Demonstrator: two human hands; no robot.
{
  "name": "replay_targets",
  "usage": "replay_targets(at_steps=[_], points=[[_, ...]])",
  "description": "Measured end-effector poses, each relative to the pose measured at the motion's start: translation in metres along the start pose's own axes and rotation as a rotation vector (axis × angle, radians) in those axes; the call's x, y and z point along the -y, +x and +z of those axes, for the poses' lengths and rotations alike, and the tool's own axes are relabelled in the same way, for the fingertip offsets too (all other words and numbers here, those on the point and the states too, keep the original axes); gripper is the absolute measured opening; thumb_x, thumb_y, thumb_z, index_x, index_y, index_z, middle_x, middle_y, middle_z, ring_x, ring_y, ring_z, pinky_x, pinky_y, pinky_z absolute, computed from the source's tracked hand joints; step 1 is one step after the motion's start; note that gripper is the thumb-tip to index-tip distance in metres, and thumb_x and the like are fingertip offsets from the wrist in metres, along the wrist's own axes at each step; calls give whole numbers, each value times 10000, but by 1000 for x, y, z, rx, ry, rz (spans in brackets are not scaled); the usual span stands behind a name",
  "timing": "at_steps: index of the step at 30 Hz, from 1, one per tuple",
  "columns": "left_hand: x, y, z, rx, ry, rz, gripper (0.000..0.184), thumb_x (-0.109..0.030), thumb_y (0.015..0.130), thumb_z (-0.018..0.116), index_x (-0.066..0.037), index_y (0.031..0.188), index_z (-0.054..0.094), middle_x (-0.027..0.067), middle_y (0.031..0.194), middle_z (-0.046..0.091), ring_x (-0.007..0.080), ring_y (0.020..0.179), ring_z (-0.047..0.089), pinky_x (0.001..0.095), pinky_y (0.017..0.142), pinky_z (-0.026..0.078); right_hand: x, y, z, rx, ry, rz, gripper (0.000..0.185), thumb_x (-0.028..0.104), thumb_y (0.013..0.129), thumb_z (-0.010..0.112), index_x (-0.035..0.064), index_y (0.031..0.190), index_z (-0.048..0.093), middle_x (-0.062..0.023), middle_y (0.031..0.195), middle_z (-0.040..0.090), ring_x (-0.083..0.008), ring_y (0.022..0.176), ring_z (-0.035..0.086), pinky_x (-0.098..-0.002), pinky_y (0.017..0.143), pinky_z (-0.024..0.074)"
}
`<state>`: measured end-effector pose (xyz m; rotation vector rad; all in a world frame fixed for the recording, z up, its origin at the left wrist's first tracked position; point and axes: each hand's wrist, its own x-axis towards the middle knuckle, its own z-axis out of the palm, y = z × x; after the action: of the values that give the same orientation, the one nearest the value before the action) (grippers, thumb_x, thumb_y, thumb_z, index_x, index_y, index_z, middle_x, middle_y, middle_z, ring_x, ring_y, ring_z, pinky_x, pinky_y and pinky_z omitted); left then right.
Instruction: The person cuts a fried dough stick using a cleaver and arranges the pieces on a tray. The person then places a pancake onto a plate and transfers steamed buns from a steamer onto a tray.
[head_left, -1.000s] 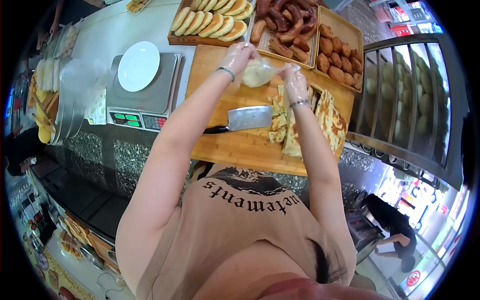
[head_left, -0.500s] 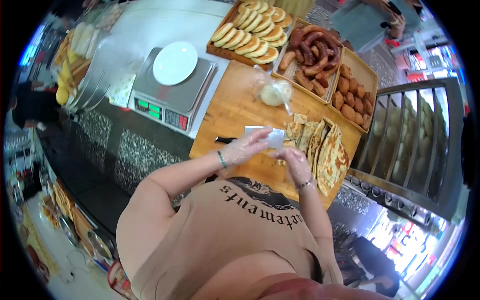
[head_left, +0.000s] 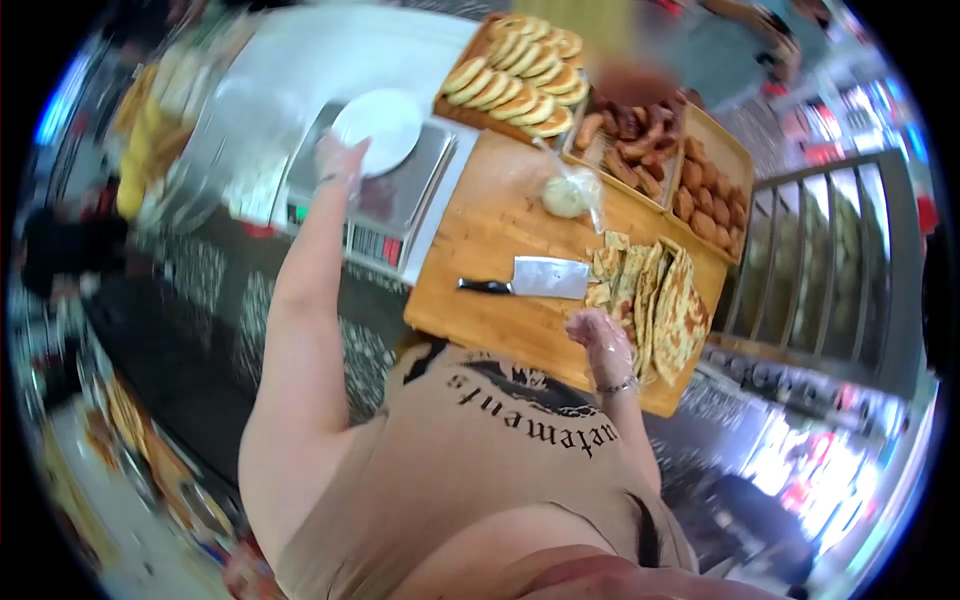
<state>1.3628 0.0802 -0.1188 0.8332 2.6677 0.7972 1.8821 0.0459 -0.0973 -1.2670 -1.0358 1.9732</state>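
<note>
My left hand [head_left: 342, 162], in a clear glove and blurred, is at the left rim of the white plate [head_left: 378, 132] on the scale [head_left: 400, 200]. Its grip cannot be made out. My right hand [head_left: 602, 345], also gloved, hovers over the wooden board [head_left: 470, 235] beside the cut flatbread [head_left: 665, 320], fingers curled with nothing visible in them. A cleaver [head_left: 550, 277] lies flat in front of it, black handle to the left. Farther back on the board rests a clear bag with a pale round item [head_left: 567, 194].
Behind the board stand a tray of round flat cakes [head_left: 515, 75], a tray of brown sausage-like pieces [head_left: 640, 140] and a tray of brown fried pieces [head_left: 710, 190]. At the right is a metal rack [head_left: 820, 270]. Another person's arm [head_left: 750, 15] shows at the top right.
My left hand has moved from the cleaver to the plate. My right hand has shifted slightly down. The bag, held by both hands a second ago, lies on the board. The view has turned.
</note>
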Motion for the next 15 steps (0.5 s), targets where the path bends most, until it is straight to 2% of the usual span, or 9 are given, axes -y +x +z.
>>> replay_targets(at_steps=[1, 4, 5, 7, 9, 10, 11, 14, 15], points=[[37, 48, 26, -153, 145, 102, 891, -462, 626, 809, 74, 1251, 468, 269, 1250, 514, 363, 1198, 482, 397, 1027, 378, -10, 4, 8, -58, 58, 40, 275, 259, 949, 517, 13, 1008, 623, -89, 940, 664, -171, 862, 630, -308, 799, 502], [42, 79, 39, -20, 357, 83, 1133, -478, 605, 806, 60, 1413, 222, 261, 1386, 382, 353, 1292, 390, 376, 1080, 332, -23, 13, 47, -163, 101, 30, 300, 283, 946, 526, 12, 1035, 616, -86, 940, 661, -165, 855, 632, -303, 794, 503], [23, 75, 28, 60, 369, 67, 1115, -435, 627, 789, 77, 1416, 189, 283, 1321, 451, 378, 1240, 448, 389, 1059, 355, -16, 15, 69, -183, 92, 19, 263, 279, 930, 548, 36, 1005, 614, -79, 910, 650, -177, 837, 629, -313, 795, 502], [67, 127, 63, 15, 143, 73, 1013, -392, 661, 766, 111, 1375, 253, 288, 1205, 543, 383, 1118, 549, 400, 978, 426, -17, 21, 101, -215, 98, 10, 270, 276, 929, 553, 31, 1032, 606, -79, 937, 647, -176, 853, 628, -308, 804, 502], [83, 161, 72, 224, -154, -67, 849, -342, 717, 725, 142, 1299, 341, 259, 1109, 602, 347, 994, 611, 398, 874, 478, -10, 25, 124, -240, 93, 15, 281, 273, 929, 557, 26, 1058, 598, -80, 965, 645, -175, 868, 627, -304, 813, 501], [105, 179, 81, 402, -527, -58, 613, -249, 809, 648, 121, 1237, 414, 220, 1100, 603, 290, 957, 614, 386, 811, 497, -5, 26, 134, -205, 42, -45, 294, 291, 925, 566, 33, 1058, 609, -70, 935, 652, -160, 847, 626, -294, 800, 499], [81, 154, 67, 423, -836, -199, 455, -156, 866, 565, 89, 1226, 431, 191, 1102, 592, 266, 953, 608, 389, 822, 495, -2, 28, 139, -170, -12, -102, 306, 308, 920, 575, 39, 1058, 620, -60, 905, 660, -145, 826, 625, -285, 787, 497], [7, 60, 24, 556, -956, -52, 367, -88, 899, 504, 45, 1233, 429, 180, 1151, 560, 266, 1034, 575, 408, 905, 470, 2, 32, 142, -205, -104, -144, 378, 314, 886, 622, 56, 1160, 581, -120, 1039, 635, -206, 979, 611, -337, 887, 476], [-11, 29, 16, 657, -991, -58, 364, -84, 900, 502, 39, 1234, 430, 178, 1155, 558, 269, 1039, 575, 412, 917, 468, 22, 27, 151, -302, -460, -388, 446, 296, 846, 664, 82, 1220, 547, -146, 1133, 589, -257, 1081, 558, -378, 949, 436]])
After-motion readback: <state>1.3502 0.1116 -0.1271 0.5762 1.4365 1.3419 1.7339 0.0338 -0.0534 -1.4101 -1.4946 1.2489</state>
